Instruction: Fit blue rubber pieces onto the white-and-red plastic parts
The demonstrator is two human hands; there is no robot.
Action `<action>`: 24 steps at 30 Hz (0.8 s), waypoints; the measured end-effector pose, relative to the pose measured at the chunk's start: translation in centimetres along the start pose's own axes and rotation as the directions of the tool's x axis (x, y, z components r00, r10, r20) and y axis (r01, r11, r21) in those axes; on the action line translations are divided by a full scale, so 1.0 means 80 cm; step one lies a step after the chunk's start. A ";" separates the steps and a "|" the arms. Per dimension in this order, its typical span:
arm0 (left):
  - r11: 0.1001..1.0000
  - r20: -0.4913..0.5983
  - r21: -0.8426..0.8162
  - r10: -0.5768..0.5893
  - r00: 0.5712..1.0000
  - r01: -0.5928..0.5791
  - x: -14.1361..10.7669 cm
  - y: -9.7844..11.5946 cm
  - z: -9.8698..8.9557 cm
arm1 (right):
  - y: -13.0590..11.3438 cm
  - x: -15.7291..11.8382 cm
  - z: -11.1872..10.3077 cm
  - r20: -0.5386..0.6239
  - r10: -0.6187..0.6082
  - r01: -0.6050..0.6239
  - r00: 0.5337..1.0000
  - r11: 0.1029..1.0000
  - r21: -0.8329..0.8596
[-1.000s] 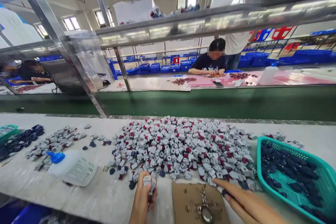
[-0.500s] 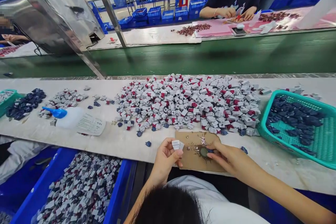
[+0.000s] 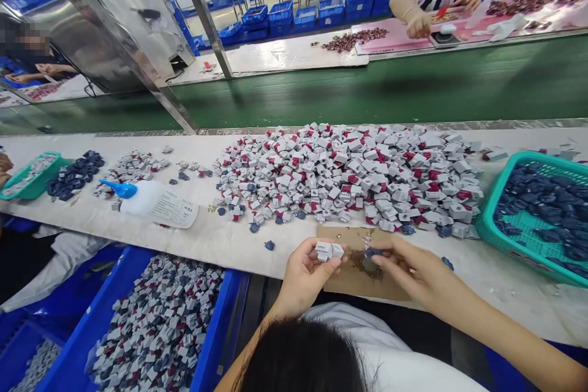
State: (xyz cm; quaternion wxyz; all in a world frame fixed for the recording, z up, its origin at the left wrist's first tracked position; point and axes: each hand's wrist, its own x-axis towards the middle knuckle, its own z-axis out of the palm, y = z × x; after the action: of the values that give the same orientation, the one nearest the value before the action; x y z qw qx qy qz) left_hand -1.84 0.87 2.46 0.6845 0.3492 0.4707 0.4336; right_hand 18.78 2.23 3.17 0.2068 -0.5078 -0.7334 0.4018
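My left hand (image 3: 309,275) pinches a small white-grey block piece (image 3: 328,250) over the left edge of a brown cardboard sheet (image 3: 390,285). Between the thumb and fingers of my right hand (image 3: 411,269) is a small dark blue piece (image 3: 371,252), held just above the wet, dark patch on the cardboard. A short gap separates the two held pieces. Beyond the cardboard lies a large heap of white-grey and red pieces (image 3: 349,171), with a few dark blue pieces along its near edge.
A green basket (image 3: 493,214) of dark blue pieces stands at right. At left lie a white bottle with blue nozzle (image 3: 158,202) and smaller piles. A blue bin (image 3: 117,300) of pieces is lower left. Another person's hands (image 3: 420,23) are across the green belt (image 3: 321,98).
My right hand has raised the dark blue piece slightly off the dark patch. The block in my left hand has turned. The view has shifted, and the person opposite has moved one hand.
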 end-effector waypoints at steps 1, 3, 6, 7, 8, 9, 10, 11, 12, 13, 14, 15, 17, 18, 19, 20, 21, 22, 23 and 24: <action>1.000 0.008 0.018 0.012 1.000 -0.012 -0.001 0.000 0.000 | -0.010 0.001 -0.005 -0.040 0.016 -0.014 0.999 0.998 0.066; 0.998 0.019 0.041 0.039 0.999 -0.039 -0.003 0.000 0.000 | -0.027 0.002 -0.012 -0.093 0.028 -0.014 0.995 0.989 0.146; 0.995 0.030 0.073 0.068 0.997 -0.070 -0.006 0.001 0.003 | -0.043 0.005 -0.015 -0.091 -0.064 0.074 0.994 0.990 0.118; 0.993 0.034 0.088 0.071 0.997 -0.074 -0.007 0.001 0.004 | -0.045 0.006 -0.015 -0.073 -0.104 0.111 0.992 0.990 0.091; 0.992 0.036 0.100 0.073 0.997 -0.076 -0.007 0.002 0.006 | -0.046 0.007 -0.014 -0.055 -0.138 0.142 0.989 0.988 0.063; 0.991 0.038 0.108 0.074 0.997 -0.077 -0.007 0.003 0.007 | -0.046 0.008 -0.013 -0.036 -0.159 0.161 0.987 0.986 0.038; 0.991 0.041 0.113 0.073 0.996 -0.077 -0.008 0.004 0.008 | -0.046 0.010 -0.012 -0.016 -0.168 0.168 0.986 0.986 0.020; 0.990 0.044 0.116 0.075 0.996 -0.079 -0.008 0.005 0.008 | -0.046 0.011 -0.011 0.005 -0.169 0.169 0.986 0.986 0.008; 0.989 0.048 0.121 0.081 0.996 -0.087 -0.008 0.006 0.008 | -0.047 0.011 -0.010 0.026 -0.168 0.168 0.986 0.986 0.002; 0.987 0.053 0.130 0.091 0.994 -0.098 -0.008 0.006 0.008 | -0.047 0.012 -0.010 0.046 -0.171 0.171 0.984 0.985 -0.001; 0.983 0.062 0.147 0.102 0.993 -0.110 -0.009 0.007 0.008 | -0.048 0.013 -0.011 0.066 -0.176 0.176 0.982 0.984 -0.003; 0.977 0.069 0.170 0.115 0.991 -0.125 -0.009 0.008 0.007 | -0.049 0.013 -0.012 0.084 -0.183 0.184 0.980 0.983 -0.010; 0.957 0.094 0.244 0.138 0.986 -0.157 -0.010 0.010 0.006 | -0.051 0.014 -0.015 0.126 -0.197 0.203 0.972 0.978 -0.039; 0.941 0.114 0.290 0.149 0.982 -0.176 -0.011 0.011 0.005 | -0.052 0.015 -0.016 0.158 -0.205 0.216 0.966 0.975 -0.058; 0.921 0.136 0.336 0.158 0.978 -0.195 -0.012 0.012 0.005 | -0.053 0.015 -0.018 0.198 -0.210 0.228 0.957 0.971 -0.073; 0.901 0.156 0.377 0.165 0.974 -0.214 -0.013 0.012 0.005 | -0.054 0.016 -0.020 0.237 -0.213 0.238 0.948 0.968 -0.084; 0.883 0.172 0.410 0.172 0.970 -0.229 -0.013 0.012 0.005 | -0.054 0.017 -0.021 0.271 -0.215 0.247 0.938 0.965 -0.086; 0.870 0.180 0.430 0.176 0.968 -0.239 -0.013 0.011 0.004 | -0.054 0.018 -0.022 0.292 -0.217 0.251 0.931 0.965 -0.081; 0.865 0.182 0.438 0.180 0.967 -0.244 -0.013 0.009 0.004 | -0.053 0.020 -0.023 0.300 -0.219 0.251 0.929 0.965 -0.074; 0.868 0.178 0.433 0.183 0.967 -0.244 -0.013 0.006 0.004 | -0.051 0.022 -0.023 0.300 -0.221 0.250 0.928 0.966 -0.063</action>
State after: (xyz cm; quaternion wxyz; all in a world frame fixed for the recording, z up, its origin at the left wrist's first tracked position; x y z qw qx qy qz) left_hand -1.86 0.06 3.31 0.5616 0.5763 0.4707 0.3618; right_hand 17.04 3.85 7.35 0.1181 -0.3612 -0.8307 0.4068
